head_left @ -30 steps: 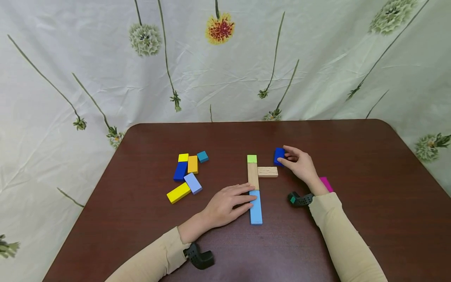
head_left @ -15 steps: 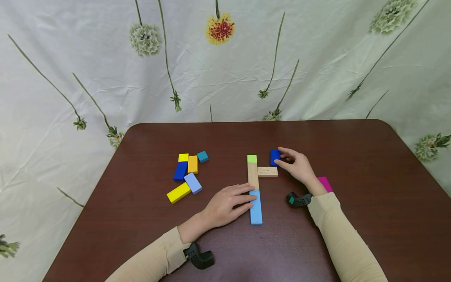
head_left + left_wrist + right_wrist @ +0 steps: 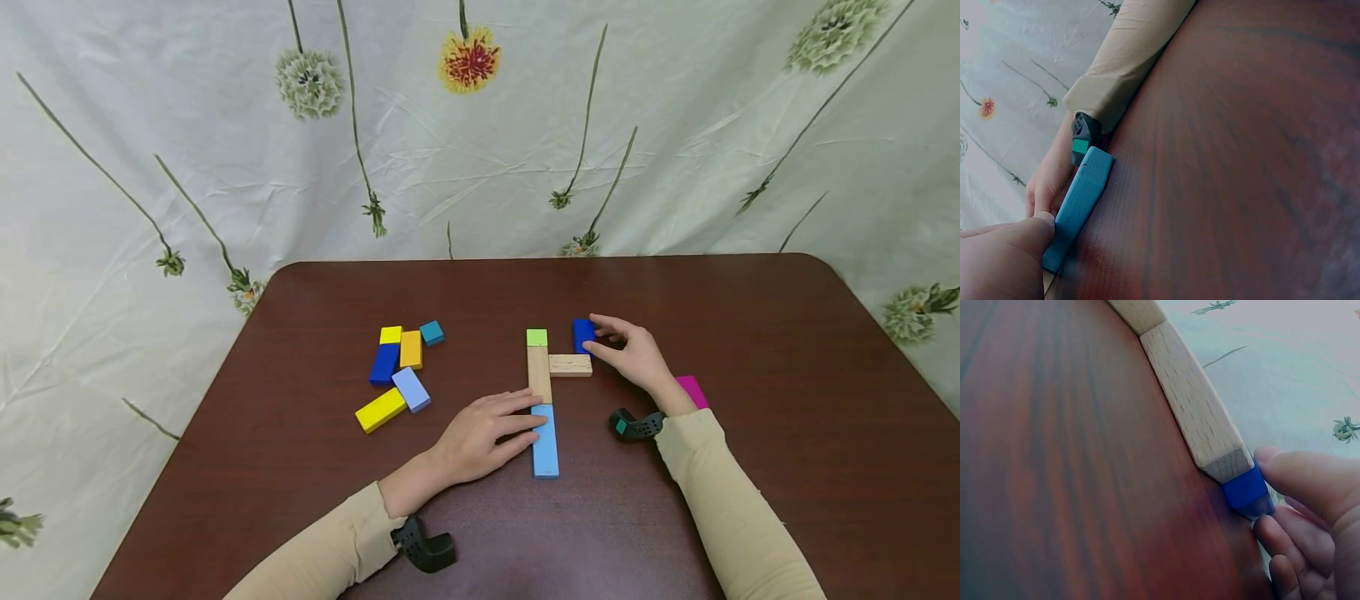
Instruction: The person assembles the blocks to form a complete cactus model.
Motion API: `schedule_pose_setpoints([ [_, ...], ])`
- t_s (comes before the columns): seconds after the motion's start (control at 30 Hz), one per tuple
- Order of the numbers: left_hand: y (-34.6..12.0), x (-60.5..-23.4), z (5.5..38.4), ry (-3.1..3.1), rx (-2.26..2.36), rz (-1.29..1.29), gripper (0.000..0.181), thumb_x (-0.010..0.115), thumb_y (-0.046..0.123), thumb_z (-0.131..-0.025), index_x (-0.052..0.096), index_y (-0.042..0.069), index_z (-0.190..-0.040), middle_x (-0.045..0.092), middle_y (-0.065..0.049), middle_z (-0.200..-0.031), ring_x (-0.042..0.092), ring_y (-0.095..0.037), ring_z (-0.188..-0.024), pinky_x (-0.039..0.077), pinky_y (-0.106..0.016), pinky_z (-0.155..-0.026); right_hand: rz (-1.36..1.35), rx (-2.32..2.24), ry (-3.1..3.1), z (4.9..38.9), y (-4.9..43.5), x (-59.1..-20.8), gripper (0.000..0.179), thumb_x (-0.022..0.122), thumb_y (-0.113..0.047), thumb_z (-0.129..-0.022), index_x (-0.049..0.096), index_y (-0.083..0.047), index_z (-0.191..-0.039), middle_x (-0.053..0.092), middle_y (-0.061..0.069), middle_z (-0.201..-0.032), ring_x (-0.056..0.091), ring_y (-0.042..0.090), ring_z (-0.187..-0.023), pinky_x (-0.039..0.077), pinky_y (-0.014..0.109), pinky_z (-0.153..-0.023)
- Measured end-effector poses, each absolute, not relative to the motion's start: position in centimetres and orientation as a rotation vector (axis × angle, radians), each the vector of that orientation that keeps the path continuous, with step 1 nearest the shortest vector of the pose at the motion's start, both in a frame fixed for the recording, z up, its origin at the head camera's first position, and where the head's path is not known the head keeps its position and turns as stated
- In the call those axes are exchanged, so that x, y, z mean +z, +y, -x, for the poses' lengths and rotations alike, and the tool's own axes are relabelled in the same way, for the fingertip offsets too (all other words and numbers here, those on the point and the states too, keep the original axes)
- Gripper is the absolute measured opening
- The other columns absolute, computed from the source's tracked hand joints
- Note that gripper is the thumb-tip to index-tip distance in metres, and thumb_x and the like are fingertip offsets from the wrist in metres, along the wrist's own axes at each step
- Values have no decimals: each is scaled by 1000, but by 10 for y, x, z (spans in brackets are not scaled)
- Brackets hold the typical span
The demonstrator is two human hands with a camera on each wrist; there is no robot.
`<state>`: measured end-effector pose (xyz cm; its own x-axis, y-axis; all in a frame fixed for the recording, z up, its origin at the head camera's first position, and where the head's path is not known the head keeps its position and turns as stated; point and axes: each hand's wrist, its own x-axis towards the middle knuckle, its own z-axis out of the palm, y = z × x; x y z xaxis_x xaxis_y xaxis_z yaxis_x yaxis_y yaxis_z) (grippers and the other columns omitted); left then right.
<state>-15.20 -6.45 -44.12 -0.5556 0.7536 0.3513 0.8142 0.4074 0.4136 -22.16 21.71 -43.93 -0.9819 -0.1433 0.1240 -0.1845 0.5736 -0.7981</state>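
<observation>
My right hand pinches a dark blue block between thumb and fingers. That block stands at the far edge of a short plain wooden block, by its right end; in the right wrist view the blue block shows just past the wooden end. The short block butts against the side of a longer plain wooden block, which has a light green block at its far end. My left hand lies with extended fingers across the long block and the light blue block in line below it.
Left on the brown table lies a loose group: a yellow cube, an orange block, a blue block, a teal cube, a periwinkle block and a long yellow block. A magenta block is partly behind my right wrist.
My right hand has slid the dark blue block a little left and toward me, up to the short wooden block. The left hand has stayed in place.
</observation>
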Motion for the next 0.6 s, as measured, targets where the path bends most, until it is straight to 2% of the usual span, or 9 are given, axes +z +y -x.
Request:
schedule_pose_setpoints([
  [0.23, -65, -441, 152, -2534, -846, 1421, 31, 58, 26, -94, 65, 17, -123, 52, -1, -135, 40, -16, -131, 33, -36, -106, -284, 1423, -2740, 221, 217, -438, 53, 68, -23, -87, 51, -4, -134, 60, 19, -116, 53, 33, -105, 44, 48, -88],
  [0.47, -64, -441, 153, -2530, -846, 1422, 31, 58, 26, -94, 65, 17, -123, 52, -1, -136, 40, -16, -131, 33, -36, -106, -265, 1478, -2700, 223, 222, -436, 48, 62, -27, -92, 52, -4, -134, 61, 18, -118, 56, 31, -105, 47, 46, -86],
  [0.6, -64, -442, 153, -2522, -853, 1425, 31, 58, 27, -94, 64, 17, -123, 51, -1, -136, 40, -16, -131, 33, -36, -106, -274, 1498, -2724, 222, 232, -428, 48, 61, -31, -92, 54, -4, -132, 58, 17, -124, 53, 32, -113, 43, 49, -93],
])
